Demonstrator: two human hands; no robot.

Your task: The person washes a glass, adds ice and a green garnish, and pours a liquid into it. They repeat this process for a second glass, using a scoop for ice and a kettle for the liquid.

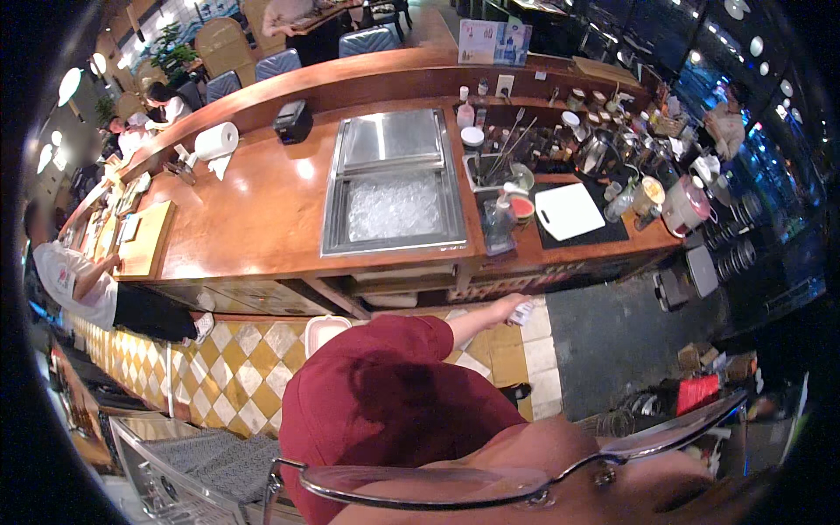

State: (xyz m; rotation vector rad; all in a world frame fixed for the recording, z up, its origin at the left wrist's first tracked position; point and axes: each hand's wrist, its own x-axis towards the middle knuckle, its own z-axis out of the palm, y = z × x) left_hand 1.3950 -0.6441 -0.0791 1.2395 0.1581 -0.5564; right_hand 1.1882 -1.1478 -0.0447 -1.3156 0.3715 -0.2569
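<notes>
My left hand [504,311] reaches out to the right from a dark red sleeve, low in front of the wooden counter. Its fingers close on a small, flat white thing with grey-blue markings [522,312], too small to name. Just beyond it, below the worktop, runs an open shelf [490,291] with reddish items on it. My right hand is out of sight. Above my left hand, on the counter, lie a white cutting board [570,213] on a dark mat and a cut red fruit [521,207] beside a clear pitcher [499,229].
An ice bin [394,208] with a metal lid is set into the counter [254,206]. Nearby are a paper towel roll [216,140], a black box-shaped device [292,122] and a pink-and-white appliance [687,206]. A co-worker [79,280] stands at a wooden board, far left. A pale bin [327,331] stands on the tiles.
</notes>
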